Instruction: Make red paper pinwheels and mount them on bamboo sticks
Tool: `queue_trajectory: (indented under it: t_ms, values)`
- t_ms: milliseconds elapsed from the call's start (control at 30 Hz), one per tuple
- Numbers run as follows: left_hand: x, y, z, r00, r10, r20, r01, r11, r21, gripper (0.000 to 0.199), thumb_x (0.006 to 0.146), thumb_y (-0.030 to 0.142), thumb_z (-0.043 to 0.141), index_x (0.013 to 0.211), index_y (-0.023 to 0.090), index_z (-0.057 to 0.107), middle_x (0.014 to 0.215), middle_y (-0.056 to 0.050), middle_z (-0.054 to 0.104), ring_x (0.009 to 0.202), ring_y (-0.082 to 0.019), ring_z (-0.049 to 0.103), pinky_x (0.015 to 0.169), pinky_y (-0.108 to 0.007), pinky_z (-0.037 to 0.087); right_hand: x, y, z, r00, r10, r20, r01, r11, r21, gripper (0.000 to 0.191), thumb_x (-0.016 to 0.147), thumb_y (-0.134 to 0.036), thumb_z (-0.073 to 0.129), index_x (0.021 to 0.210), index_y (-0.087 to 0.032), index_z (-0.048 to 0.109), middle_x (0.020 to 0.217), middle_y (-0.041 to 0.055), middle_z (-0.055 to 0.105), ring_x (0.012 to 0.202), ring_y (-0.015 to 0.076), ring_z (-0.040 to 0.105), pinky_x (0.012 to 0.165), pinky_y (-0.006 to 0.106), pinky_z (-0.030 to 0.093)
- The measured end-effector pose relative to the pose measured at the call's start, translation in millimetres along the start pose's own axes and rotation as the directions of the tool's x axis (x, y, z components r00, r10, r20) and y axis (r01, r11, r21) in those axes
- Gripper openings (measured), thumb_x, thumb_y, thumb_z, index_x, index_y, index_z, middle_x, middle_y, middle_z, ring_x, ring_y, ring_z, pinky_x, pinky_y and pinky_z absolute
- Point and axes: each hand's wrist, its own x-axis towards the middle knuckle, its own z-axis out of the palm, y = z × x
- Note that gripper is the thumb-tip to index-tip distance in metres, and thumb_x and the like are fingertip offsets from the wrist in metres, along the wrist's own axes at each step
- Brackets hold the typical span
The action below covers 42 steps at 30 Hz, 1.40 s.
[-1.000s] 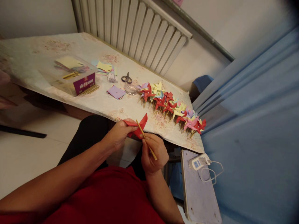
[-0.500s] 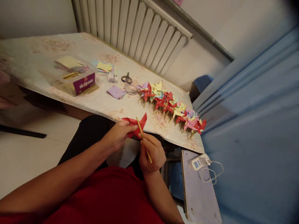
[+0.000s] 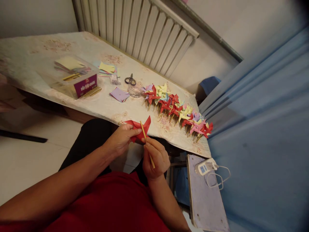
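Note:
A red paper pinwheel (image 3: 137, 137) is pinched in my left hand (image 3: 123, 138), just in front of the table's near edge. My right hand (image 3: 155, 156) is closed round a thin yellowish stick (image 3: 143, 129), whose upper end lies across the red paper. The lower end of the stick comes out below my right fingers. How paper and stick are joined is too small to tell. On the table, to the right, several finished-looking pinwheels (image 3: 174, 109) in red, yellow, pink and purple stand in rows on sticks.
The table (image 3: 108, 109) carries a clear plastic box (image 3: 85, 85) with sticks beside it, purple paper sheets (image 3: 119, 94), a small clear dish (image 3: 135, 91), scissors (image 3: 130, 80) and yellow-topped papers (image 3: 107, 67). A power strip (image 3: 205, 167) lies on a stool (image 3: 207, 203) at the right.
Both hands, with the red pinwheel and the stick, have shifted very slightly left in the view. Their hold looks the same.

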Motion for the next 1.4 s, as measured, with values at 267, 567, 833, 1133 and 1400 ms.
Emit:
queue_trajectory:
  t_ms: [267,567,833,1133,1400]
  values:
    - [-0.5,2.0,2.0,0.999,-0.02,-0.029,0.019,1.0,-0.013,0.007,0.07,0.018,0.074,0.07,0.013,0.069,0.063,-0.004,0.07,0.056,-0.012,0.06,0.056,-0.022,0.044,-1.0,-0.2,1.0,1.0,-0.004,-0.009,0.004,1.0,0.017,0.032,0.091,-0.005,0.063,0.119,-0.022,0.067,0.106,0.0084,0.079,0.095,0.0186,0.078,0.079,0.032,0.068]
    - [1.7,-2.0,-2.6,1.0,0.008,-0.018,-0.008,1.0,0.025,0.011,0.07,0.022,0.074,0.072,0.012,0.07,0.063,-0.005,0.069,0.056,-0.012,0.059,0.054,-0.022,0.04,-3.1,-1.4,0.2,1.0,0.003,0.016,-0.003,1.0,-0.015,0.03,0.093,-0.008,0.062,0.119,-0.023,0.066,0.103,0.0066,0.079,0.094,0.0183,0.078,0.079,0.032,0.068]
    - [3.4,-4.9,-4.8,1.0,0.02,-0.023,-0.019,0.999,0.039,0.011,0.07,0.022,0.074,0.072,0.013,0.068,0.064,-0.004,0.068,0.056,-0.012,0.058,0.055,-0.023,0.041,-4.5,-0.7,0.2,1.0,-0.007,0.013,0.007,1.0,-0.012,0.031,0.092,-0.007,0.063,0.119,-0.021,0.067,0.104,0.007,0.079,0.095,0.018,0.078,0.081,0.031,0.068]
    - [3.2,-4.7,-5.5,0.999,0.018,-0.036,-0.017,0.999,0.032,0.012,0.069,0.021,0.075,0.074,0.013,0.068,0.068,-0.004,0.07,0.059,-0.012,0.06,0.056,-0.023,0.043,-6.3,-1.3,0.2,1.0,-0.013,0.013,0.014,1.0,-0.01,0.028,0.092,-0.008,0.063,0.117,-0.02,0.067,0.103,0.0081,0.079,0.093,0.0178,0.078,0.079,0.03,0.067]
    - [2.2,-1.1,-6.0,1.0,-0.019,0.01,0.018,1.0,0.022,0.014,0.069,0.022,0.079,0.075,0.013,0.071,0.067,-0.005,0.072,0.059,-0.013,0.062,0.059,-0.024,0.046,5.8,-6.2,-4.5,0.986,0.151,-0.072,-0.145,0.986,0.08,0.027,0.09,-0.004,0.063,0.11,-0.022,0.07,0.099,0.004,0.079,0.092,0.0175,0.077,0.077,0.031,0.065]
